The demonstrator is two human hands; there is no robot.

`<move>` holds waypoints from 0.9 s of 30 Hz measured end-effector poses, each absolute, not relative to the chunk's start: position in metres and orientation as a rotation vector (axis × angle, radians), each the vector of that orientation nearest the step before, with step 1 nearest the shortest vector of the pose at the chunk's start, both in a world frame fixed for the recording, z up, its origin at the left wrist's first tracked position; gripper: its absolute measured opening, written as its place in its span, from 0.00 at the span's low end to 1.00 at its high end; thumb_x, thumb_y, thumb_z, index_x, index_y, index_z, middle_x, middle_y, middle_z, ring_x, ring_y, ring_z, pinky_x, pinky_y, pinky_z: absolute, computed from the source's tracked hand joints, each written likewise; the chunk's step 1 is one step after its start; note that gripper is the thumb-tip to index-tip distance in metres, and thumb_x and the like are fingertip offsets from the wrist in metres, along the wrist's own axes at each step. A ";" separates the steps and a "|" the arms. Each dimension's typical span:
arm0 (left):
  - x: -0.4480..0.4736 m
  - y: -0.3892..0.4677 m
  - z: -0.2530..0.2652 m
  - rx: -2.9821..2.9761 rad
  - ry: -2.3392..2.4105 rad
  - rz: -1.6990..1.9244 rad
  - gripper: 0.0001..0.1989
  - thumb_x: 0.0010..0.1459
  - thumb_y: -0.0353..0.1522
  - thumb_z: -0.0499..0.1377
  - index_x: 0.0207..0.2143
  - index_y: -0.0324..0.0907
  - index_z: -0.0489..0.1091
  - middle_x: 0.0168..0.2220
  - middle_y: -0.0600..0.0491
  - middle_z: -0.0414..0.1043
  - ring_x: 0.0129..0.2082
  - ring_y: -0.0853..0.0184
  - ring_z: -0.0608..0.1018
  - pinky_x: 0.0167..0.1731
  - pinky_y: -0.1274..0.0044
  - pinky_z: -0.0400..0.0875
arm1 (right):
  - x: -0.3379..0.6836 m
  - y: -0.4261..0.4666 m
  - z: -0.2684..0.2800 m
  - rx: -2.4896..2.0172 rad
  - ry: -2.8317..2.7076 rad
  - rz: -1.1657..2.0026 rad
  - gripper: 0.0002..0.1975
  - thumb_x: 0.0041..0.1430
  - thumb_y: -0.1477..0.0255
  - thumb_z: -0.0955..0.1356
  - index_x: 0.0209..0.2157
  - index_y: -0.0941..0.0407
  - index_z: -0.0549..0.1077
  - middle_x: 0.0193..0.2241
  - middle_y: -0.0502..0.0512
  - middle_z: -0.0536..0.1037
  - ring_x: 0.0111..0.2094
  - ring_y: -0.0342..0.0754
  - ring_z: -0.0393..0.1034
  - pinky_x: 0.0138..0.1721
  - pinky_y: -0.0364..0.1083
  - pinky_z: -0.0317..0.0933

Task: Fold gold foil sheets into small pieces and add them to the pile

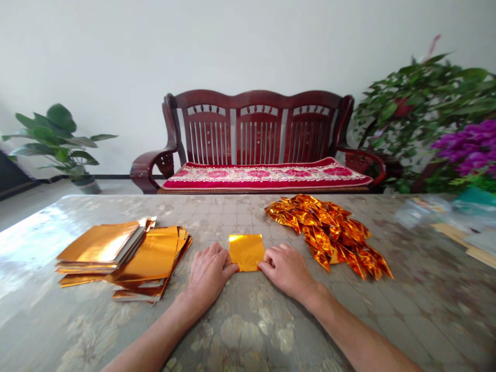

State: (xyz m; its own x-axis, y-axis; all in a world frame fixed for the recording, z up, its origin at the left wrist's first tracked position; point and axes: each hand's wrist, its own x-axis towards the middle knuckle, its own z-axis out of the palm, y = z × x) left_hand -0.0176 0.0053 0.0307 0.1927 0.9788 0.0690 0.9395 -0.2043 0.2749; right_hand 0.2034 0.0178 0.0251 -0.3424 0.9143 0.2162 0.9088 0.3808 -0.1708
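Note:
A sheet of gold foil paper [246, 252] lies on the table between my two hands. My left hand [211, 268] pinches its near left corner, the thumb on the edge and the other fingers curled. At the near right corner, my right hand [287, 269] grips the paper the same way. To the left sit stacks of gold foil paper [101, 244], some sheets askew. A heap of folded foil pieces [325, 227], shiny orange-gold with pointed ends, is spread to the right of my right hand.
The table [240, 330] has a patterned cover. Plastic bags [424, 211] and card pieces [461, 240] lie at its right side. Beyond it stand a wooden bench [258, 129] with a red floral cushion [267, 175], a potted plant [64, 139] and more foliage [418, 103].

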 end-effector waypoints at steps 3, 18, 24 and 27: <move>-0.017 0.004 0.028 2.330 1.860 0.453 0.08 0.60 0.38 0.61 0.40 0.45 0.72 0.42 0.51 0.71 0.45 0.59 0.74 0.44 0.70 0.65 | 0.204 0.018 0.024 -1.615 -2.340 0.048 0.11 0.59 0.66 0.71 0.25 0.54 0.71 0.27 0.48 0.77 0.32 0.47 0.66 0.33 0.46 0.50; 0.015 -0.036 0.007 2.873 1.648 0.098 0.20 0.60 0.21 0.53 0.54 0.38 0.68 0.49 0.43 0.72 0.47 0.57 0.75 0.48 0.67 0.72 | 0.196 0.003 0.019 -1.010 -2.665 -0.201 0.08 0.68 0.75 0.65 0.46 0.55 0.75 0.39 0.52 0.78 0.41 0.47 0.68 0.42 0.47 0.58; 0.013 -0.047 -0.008 2.924 1.819 0.067 0.26 0.58 0.19 0.52 0.59 0.36 0.66 0.61 0.37 0.66 0.58 0.53 0.70 0.55 0.63 0.68 | 0.199 -0.001 0.024 -1.169 -2.687 -0.245 0.07 0.66 0.77 0.66 0.39 0.55 0.77 0.36 0.52 0.78 0.38 0.49 0.70 0.40 0.47 0.59; 0.009 -0.047 -0.008 2.936 1.837 0.031 0.26 0.57 0.19 0.52 0.58 0.38 0.66 0.60 0.38 0.67 0.58 0.54 0.71 0.53 0.64 0.69 | 0.199 -0.003 0.029 -1.276 -2.706 -0.281 0.08 0.64 0.80 0.66 0.36 0.56 0.77 0.34 0.54 0.78 0.38 0.50 0.71 0.39 0.48 0.59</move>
